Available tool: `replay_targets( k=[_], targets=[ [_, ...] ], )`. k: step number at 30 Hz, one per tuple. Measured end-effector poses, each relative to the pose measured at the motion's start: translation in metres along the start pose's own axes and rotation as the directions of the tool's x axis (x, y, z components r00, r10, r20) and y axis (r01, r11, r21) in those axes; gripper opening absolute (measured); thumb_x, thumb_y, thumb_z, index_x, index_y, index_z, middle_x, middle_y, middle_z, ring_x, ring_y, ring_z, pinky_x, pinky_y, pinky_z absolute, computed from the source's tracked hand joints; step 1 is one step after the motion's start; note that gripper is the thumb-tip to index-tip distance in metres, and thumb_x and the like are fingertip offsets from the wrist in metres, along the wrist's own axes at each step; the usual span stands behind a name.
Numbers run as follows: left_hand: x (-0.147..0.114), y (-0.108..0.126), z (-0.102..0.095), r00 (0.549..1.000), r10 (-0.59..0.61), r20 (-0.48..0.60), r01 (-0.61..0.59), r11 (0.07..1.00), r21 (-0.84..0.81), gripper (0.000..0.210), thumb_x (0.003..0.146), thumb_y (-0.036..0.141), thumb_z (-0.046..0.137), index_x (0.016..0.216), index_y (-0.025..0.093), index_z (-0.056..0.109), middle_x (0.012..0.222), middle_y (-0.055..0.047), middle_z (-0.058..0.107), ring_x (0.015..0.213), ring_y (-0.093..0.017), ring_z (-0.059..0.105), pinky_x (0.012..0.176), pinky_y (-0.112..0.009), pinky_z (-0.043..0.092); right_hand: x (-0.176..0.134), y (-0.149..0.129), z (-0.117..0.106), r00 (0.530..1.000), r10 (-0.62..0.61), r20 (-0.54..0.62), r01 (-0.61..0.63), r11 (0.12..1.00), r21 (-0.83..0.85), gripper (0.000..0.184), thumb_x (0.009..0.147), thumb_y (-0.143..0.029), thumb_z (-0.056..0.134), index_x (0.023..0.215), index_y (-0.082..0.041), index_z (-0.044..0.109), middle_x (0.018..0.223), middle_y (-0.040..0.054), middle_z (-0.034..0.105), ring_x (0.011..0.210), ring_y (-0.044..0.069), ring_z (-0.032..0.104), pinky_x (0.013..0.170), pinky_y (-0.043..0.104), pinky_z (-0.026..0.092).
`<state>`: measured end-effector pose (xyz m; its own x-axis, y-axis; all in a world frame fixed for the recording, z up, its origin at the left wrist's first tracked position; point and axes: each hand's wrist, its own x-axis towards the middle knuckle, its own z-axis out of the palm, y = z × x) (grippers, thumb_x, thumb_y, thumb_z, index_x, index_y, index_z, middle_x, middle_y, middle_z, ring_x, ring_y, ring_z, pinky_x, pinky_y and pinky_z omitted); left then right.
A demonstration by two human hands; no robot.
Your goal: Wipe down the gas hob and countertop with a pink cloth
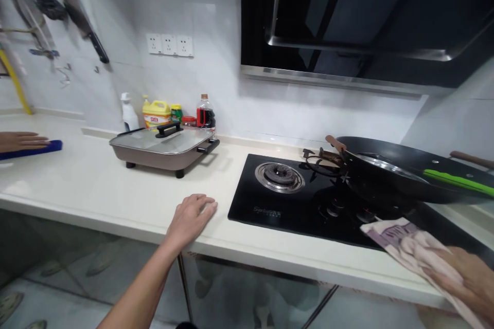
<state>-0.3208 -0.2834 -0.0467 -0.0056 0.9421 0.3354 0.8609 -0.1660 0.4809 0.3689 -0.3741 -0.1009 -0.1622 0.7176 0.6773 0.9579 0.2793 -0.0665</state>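
My left hand (192, 216) rests on the white countertop, left of the black gas cooktop (247, 200). Its fingers are slightly bent, the thumb stands apart, and nothing is in it. At the lower right, somewhat blurred, my right hand (463, 277) holds a pale pink and purple cloth (405, 241). The cloth hangs over the front right edge of the cooktop, close to its knobs (332, 207). Behind it a large black wok (386, 185) sits on the right side, with a bright green-handled utensil (455, 181) lying across it. The left burner (280, 177) is bare.
An electric pan with a glass lid (154, 157) stands on the countertop (96, 190). Several bottles, including a dark sauce bottle (206, 112), line the wall. Another person's hand (23, 141) presses a blue cloth (54, 146) at far left. A range hood (347, 25) hangs above.
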Motion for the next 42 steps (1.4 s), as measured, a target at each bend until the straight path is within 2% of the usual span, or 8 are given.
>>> replay_targets(
  k=[7, 16, 21, 26, 29, 33, 37, 42],
  targets=[
    [-0.005, -0.002, 0.0, 0.999, -0.035, -0.003, 0.034, 0.996, -0.077, 0.045, 0.096, 0.058, 0.043, 0.11, 0.031, 0.077, 0.129, -0.006, 0.067, 0.131, -0.031, 0.054, 0.111, -0.048, 0.04, 0.034, -0.134, 0.04, 0.939, -0.092, 0.332, 0.071, 0.995, 0.076, 0.039, 0.093, -0.054, 0.057, 0.123, -0.034, 0.071, 0.124, 0.0091, 0.065, 0.111, 0.032, 0.06, 0.093, 0.047, 0.051],
    [-0.007, 0.002, 0.003, 0.999, -0.032, -0.018, 0.031, 0.998, -0.05, 0.043, 0.098, 0.054, 0.043, 0.11, 0.03, 0.077, 0.127, -0.006, 0.067, 0.128, -0.03, 0.055, 0.109, -0.046, 0.04, 0.129, -0.3, 0.071, 0.884, -0.098, 0.457, 0.142, 0.988, -0.064, 0.031, 0.096, -0.041, 0.06, 0.123, -0.029, 0.067, 0.124, 0.012, 0.061, 0.102, 0.029, 0.054, 0.082, 0.04, 0.041],
    [-0.005, 0.0, 0.005, 0.997, -0.055, -0.055, 0.051, 0.997, -0.063, 0.05, 0.1, 0.056, 0.037, 0.113, 0.027, 0.076, 0.127, -0.008, 0.068, 0.126, -0.029, 0.056, 0.109, -0.044, 0.041, 0.167, -0.388, 0.094, 0.86, -0.17, 0.481, 0.157, 0.985, 0.066, 0.038, 0.096, -0.044, 0.065, 0.131, -0.031, 0.062, 0.127, 0.0103, 0.06, 0.106, 0.03, 0.052, 0.085, 0.041, 0.037],
    [-0.001, -0.008, 0.001, 0.995, -0.061, -0.075, 0.047, 0.983, -0.179, 0.059, 0.098, 0.062, 0.035, 0.122, 0.024, 0.073, 0.13, -0.009, 0.07, 0.127, -0.029, 0.057, 0.113, -0.045, 0.04, 0.185, -0.457, 0.115, 0.89, -0.241, 0.387, 0.173, 0.964, 0.203, 0.043, 0.092, -0.046, 0.069, 0.132, -0.032, 0.06, 0.125, 0.009, 0.06, 0.108, 0.031, 0.052, 0.088, 0.042, 0.035],
    [0.002, -0.012, -0.003, 0.996, -0.069, -0.063, 0.051, 0.967, -0.25, 0.061, 0.093, 0.065, 0.04, 0.121, 0.022, 0.073, 0.132, -0.009, 0.071, 0.129, -0.03, 0.058, 0.116, -0.045, 0.039, 0.178, -0.474, 0.115, 0.909, -0.266, 0.321, 0.187, 0.948, 0.256, 0.03, 0.091, -0.047, 0.067, 0.11, -0.024, 0.065, 0.12, 0.0098, 0.06, 0.109, 0.031, 0.05, 0.089, 0.043, 0.036],
    [0.005, -0.016, -0.007, 0.996, -0.077, -0.043, 0.06, 0.949, -0.31, 0.065, 0.091, 0.068, 0.04, 0.118, 0.02, 0.075, 0.133, -0.011, 0.071, 0.129, -0.03, 0.06, 0.117, -0.047, 0.04, 0.15, -0.464, 0.102, 0.922, -0.268, 0.279, 0.169, 0.927, 0.334, 0.027, 0.087, -0.046, 0.069, 0.103, -0.024, 0.063, 0.112, 0.0074, 0.06, 0.104, 0.029, 0.05, 0.091, 0.044, 0.035],
    [0.006, -0.017, -0.006, 0.995, -0.092, -0.044, 0.077, 0.961, -0.266, 0.068, 0.09, 0.069, 0.038, 0.116, 0.018, 0.076, 0.133, -0.013, 0.071, 0.129, -0.032, 0.06, 0.117, -0.05, 0.039, 0.12, -0.424, 0.086, 0.932, -0.239, 0.272, 0.115, 0.908, 0.404, 0.033, 0.08, -0.042, 0.077, 0.106, -0.029, 0.063, 0.109, 0.0023, 0.06, 0.102, 0.026, 0.05, 0.096, 0.042, 0.033],
    [0.007, -0.01, -0.006, 0.997, -0.078, -0.026, 0.074, 0.987, -0.142, 0.068, 0.092, 0.068, 0.037, 0.113, 0.018, 0.078, 0.131, -0.014, 0.072, 0.128, -0.035, 0.06, 0.114, -0.053, 0.042, 0.086, -0.345, 0.072, 0.952, -0.178, 0.251, 0.086, 0.937, 0.339, 0.053, 0.071, -0.033, 0.084, 0.12, -0.031, 0.063, 0.116, 0.0038, 0.062, 0.108, 0.028, 0.052, 0.102, 0.044, 0.032]
  ],
)
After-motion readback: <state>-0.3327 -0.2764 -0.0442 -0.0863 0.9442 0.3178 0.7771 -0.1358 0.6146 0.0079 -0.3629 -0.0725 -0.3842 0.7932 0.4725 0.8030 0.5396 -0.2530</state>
